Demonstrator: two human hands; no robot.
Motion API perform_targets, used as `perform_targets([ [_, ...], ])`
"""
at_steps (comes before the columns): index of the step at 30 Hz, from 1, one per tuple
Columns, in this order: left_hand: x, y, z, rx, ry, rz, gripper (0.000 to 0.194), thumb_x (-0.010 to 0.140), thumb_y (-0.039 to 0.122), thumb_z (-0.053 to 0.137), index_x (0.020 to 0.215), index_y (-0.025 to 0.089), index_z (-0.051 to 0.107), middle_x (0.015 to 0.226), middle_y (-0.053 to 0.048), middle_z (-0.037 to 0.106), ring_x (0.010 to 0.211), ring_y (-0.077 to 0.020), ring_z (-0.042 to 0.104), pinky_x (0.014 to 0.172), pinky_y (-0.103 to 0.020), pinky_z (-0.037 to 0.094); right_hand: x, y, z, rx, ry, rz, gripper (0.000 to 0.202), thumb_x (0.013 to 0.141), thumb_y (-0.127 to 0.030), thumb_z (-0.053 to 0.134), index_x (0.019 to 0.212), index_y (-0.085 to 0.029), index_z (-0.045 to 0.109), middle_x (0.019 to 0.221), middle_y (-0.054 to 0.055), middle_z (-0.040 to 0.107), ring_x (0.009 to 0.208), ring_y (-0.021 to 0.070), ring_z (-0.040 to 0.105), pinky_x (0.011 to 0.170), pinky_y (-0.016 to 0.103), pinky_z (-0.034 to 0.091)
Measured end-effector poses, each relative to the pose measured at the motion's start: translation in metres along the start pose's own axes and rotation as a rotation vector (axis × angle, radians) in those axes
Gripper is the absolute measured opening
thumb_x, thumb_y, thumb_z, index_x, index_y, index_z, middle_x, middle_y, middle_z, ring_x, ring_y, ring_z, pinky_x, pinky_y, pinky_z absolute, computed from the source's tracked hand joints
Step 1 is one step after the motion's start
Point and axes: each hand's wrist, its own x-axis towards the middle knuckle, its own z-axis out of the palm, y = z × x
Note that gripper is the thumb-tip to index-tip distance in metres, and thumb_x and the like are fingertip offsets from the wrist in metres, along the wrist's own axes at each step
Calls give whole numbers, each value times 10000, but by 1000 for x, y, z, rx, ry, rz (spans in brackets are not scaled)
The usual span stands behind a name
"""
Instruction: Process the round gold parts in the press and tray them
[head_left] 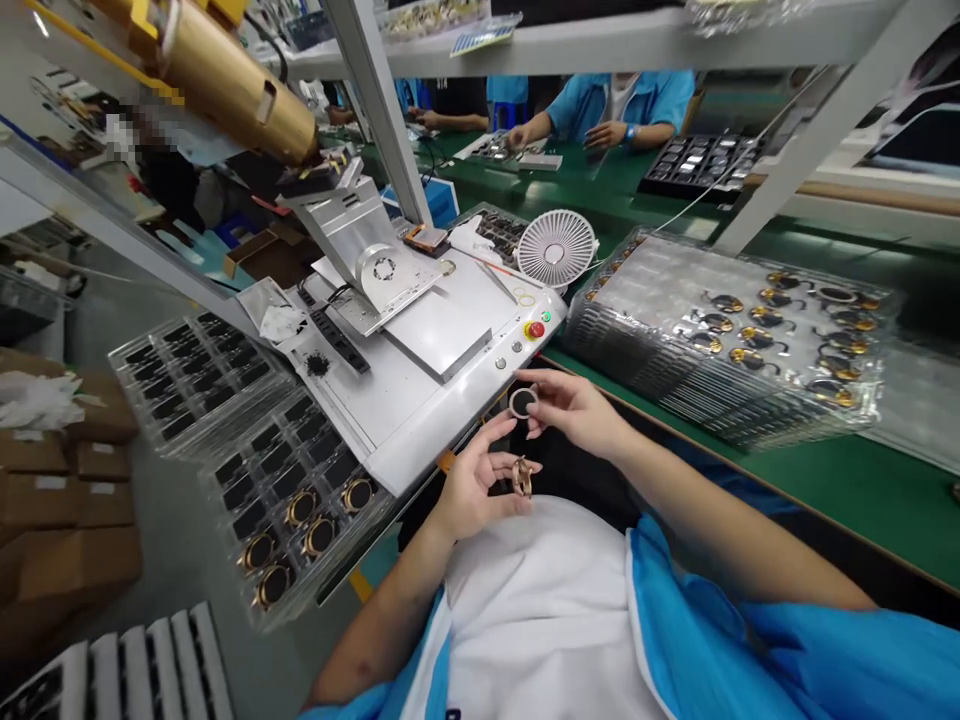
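Note:
My left hand (476, 485) holds a gold-coloured ring-shaped watch case (523, 477) between thumb and fingers, just in front of the white shirt. Slightly higher, my right hand (574, 408) grips a round black disc with a pale rim (523, 403) by its right side. The fingertips of my left hand are close beneath the disc; whether they touch it is unclear. Both hands are near the front edge of a white machine (420, 420). Left of the machine, a clear tray (240, 545) holds several gold-rimmed round parts and black pieces.
A stack of clear trays (652, 370) with gold parts stands on the green bench (810, 480) at right. A white fan (556, 247) and red button (535, 329) are ahead. A metal post (382, 120) rises beyond the machine. Another person's hands (604, 135) work across the bench.

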Motion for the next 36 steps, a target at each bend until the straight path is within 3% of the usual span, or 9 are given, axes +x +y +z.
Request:
perform_targets([
  [2,-3,3,-4,13,6,-9,1029,579,316,1026,1489,263,549,1428,-207,640,1077,-346,759,802,-387,623,-1,16,29,46,7,-3,469,819,-430,809,1234,-224,735,833,9,654,648,149,661,657,363,650],
  [4,-9,5,-10,30,30,-29,1028,590,334,1022,1494,226,544,1205,-177,744,1068,-357,762,834,-416,616,-2,24,40,-35,63,-57,370,847,-431,786,1147,-215,776,853,33,660,693,164,667,643,341,641],
  [9,-22,1,-19,17,35,-86,1016,580,354,1025,1467,202,556,1127,-166,761,1083,-386,761,821,-412,614,-4,28,35,-258,-20,-219,246,914,-350,716,1108,-231,811,991,90,679,795,197,687,603,310,621],
  [13,-24,-5,-17,-49,84,-44,1012,557,432,1024,1444,275,564,1507,-193,569,1028,-351,780,741,-357,621,-5,29,33,-264,-37,-279,172,958,-279,643,996,-226,802,977,77,672,731,169,674,596,309,608],
  [15,-24,-8,-17,-83,110,-34,1003,544,466,1022,1425,281,581,1557,-186,522,1004,-330,786,723,-335,614,-7,29,33,-338,-29,-340,146,958,-225,627,922,-211,768,957,73,673,744,163,663,606,295,576],
  [21,-24,-16,-21,-117,141,-84,1067,559,470,1015,1467,153,552,1076,-166,785,975,-329,782,777,-364,587,1,16,25,-552,-104,-479,108,937,-200,634,834,-203,665,1007,88,650,837,178,624,665,292,518],
  [24,-23,-17,-21,-120,183,-74,1034,562,459,1012,1444,141,575,1045,-162,796,1023,-338,775,813,-369,583,29,1,16,-579,-35,-400,102,924,-241,651,843,-211,598,887,63,663,767,179,603,678,304,504],
  [31,-29,-11,-19,-96,215,-26,1016,554,455,1015,1433,162,600,978,-136,806,961,-305,778,805,-368,584,124,-27,5,-429,244,29,204,895,-148,658,816,-217,484,604,-24,622,441,111,500,468,232,386],
  [36,-39,-11,-22,-61,272,5,1042,557,468,1014,1454,165,578,994,-139,805,895,-279,775,762,-353,587,145,-24,8,-495,323,114,257,853,-141,719,867,-227,477,601,-36,615,400,133,499,443,263,401],
])
